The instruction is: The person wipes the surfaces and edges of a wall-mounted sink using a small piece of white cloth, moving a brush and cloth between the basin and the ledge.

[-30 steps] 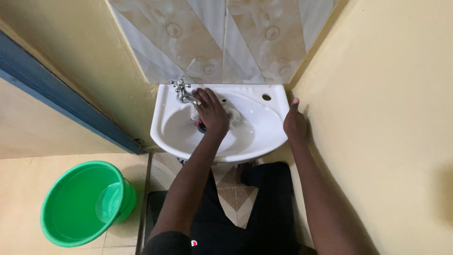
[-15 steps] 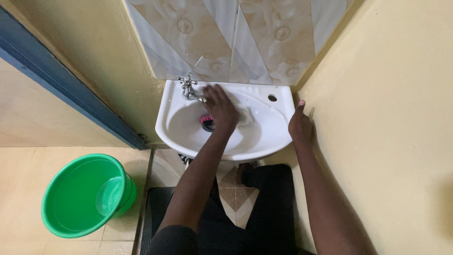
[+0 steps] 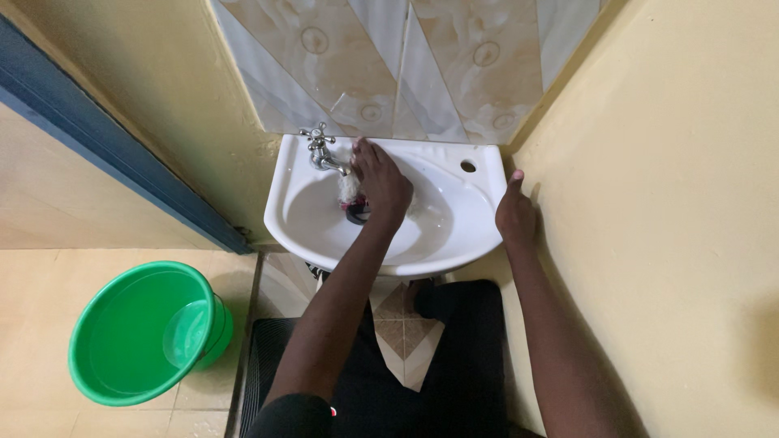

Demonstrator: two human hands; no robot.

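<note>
- One white wall-hung washbasin (image 3: 454,243) is in view, with one chrome tap (image 3: 319,150) on its rear-left rim and one small open hole (image 3: 468,166) on its rear-right rim.
- One pale, sudsy scrubbing cloth (image 3: 349,186) lies inside the washbasin just in front of the tap; most of it is covered, so its long axis and which way it points cannot be told.
- The left hand (image 3: 380,182) presses palm-down on the cloth, fingers curled over it and aimed toward the washbasin's back rim, forearm running out over the front rim.
- One dark drain with a pink part (image 3: 355,212) sits at the washbasin's bottom, partly hidden under that hand.
- The right hand (image 3: 515,215) rests on the washbasin's right rim against the yellow wall (image 3: 665,203), fingers loosely folded, thumb up, gripping nothing.
- One green plastic bucket (image 3: 105,381) stands on the floor well left of the washbasin, with a smaller clear green container (image 3: 185,345) inside it.
- A blue door edge (image 3: 122,154) runs left of the washbasin; marbled tiles (image 3: 389,57) rise behind it.
- A dark mat (image 3: 264,357) lies below the washbasin, by the person's dark trousers.
</note>
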